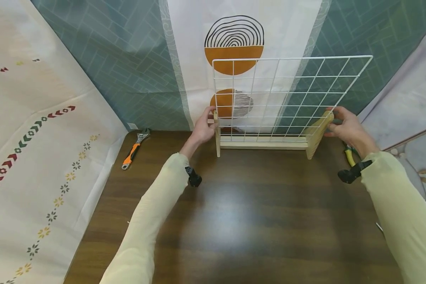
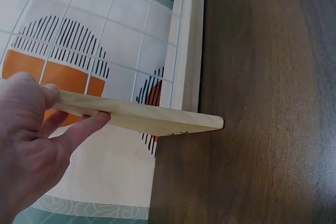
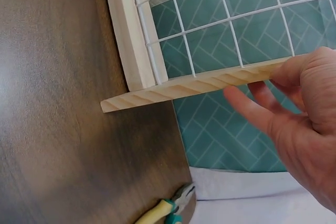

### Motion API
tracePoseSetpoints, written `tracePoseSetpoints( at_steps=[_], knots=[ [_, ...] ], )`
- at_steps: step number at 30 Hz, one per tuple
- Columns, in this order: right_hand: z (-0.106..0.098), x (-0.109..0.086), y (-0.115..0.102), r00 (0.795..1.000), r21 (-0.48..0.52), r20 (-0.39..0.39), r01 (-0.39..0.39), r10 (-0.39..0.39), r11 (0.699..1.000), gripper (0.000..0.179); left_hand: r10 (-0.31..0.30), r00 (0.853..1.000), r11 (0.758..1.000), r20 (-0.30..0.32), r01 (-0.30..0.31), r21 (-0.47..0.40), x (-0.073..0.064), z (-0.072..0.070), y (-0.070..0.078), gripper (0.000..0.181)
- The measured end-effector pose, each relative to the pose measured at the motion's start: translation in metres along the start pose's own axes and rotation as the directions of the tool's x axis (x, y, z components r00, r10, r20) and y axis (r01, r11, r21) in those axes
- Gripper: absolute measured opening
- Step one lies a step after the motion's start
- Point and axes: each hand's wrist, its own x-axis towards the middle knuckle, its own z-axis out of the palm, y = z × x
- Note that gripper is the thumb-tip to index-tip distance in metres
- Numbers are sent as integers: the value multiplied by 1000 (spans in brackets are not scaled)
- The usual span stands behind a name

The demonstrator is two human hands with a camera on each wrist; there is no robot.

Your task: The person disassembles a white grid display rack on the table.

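A rack made of a white wire grid (image 1: 278, 93) on a pale wooden base (image 1: 264, 145) stands upright near the back of the table. My left hand (image 1: 203, 127) grips its left wooden side panel (image 2: 142, 115), thumb at the near edge and fingers along the outer face. Two small metal fasteners show low on that panel in the left wrist view. At the other end, my right hand (image 1: 348, 125) holds the right side panel (image 3: 184, 86) between thumb and fingers, close to its upper end. The base bar joins both panels low down.
An adjustable wrench (image 1: 136, 149) with an orange and black handle lies at the table's back left. Yellow-handled pliers (image 3: 169, 206) lie at the right edge, partly behind the right wrist. Patterned cloth (image 1: 127, 59) hangs behind the brown wooden table (image 1: 234, 213).
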Motion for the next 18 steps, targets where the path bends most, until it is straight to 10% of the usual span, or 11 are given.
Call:
tracePoseSetpoints(
  at_steps=[18],
  knots=[
    [0, 0, 6, 1000, -2, 5, 13, -13, 1000, 52, 50, 999, 999, -18, -50, -13, -7, 1, -4, 54]
  ],
)
